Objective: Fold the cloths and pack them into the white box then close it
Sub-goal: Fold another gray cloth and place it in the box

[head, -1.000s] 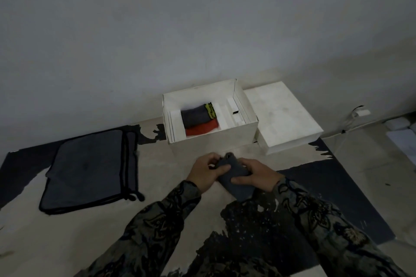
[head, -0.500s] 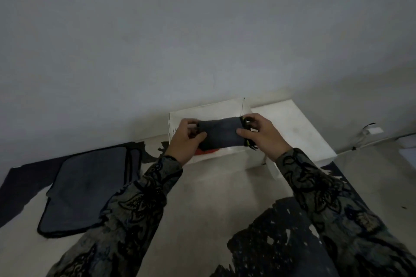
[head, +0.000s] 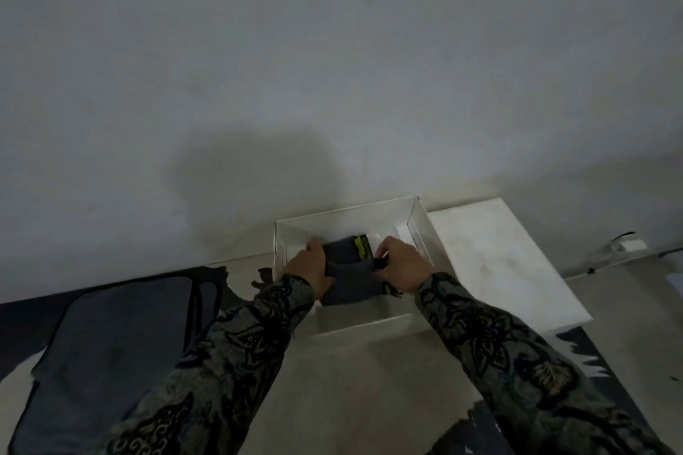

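white box (head: 419, 229) open, centre frame; folded grey cloth (head: 351, 279) inside; unfolded grey cloth (head: 111, 355) flat, lower left; lid (head: 495, 259) beside box, right.
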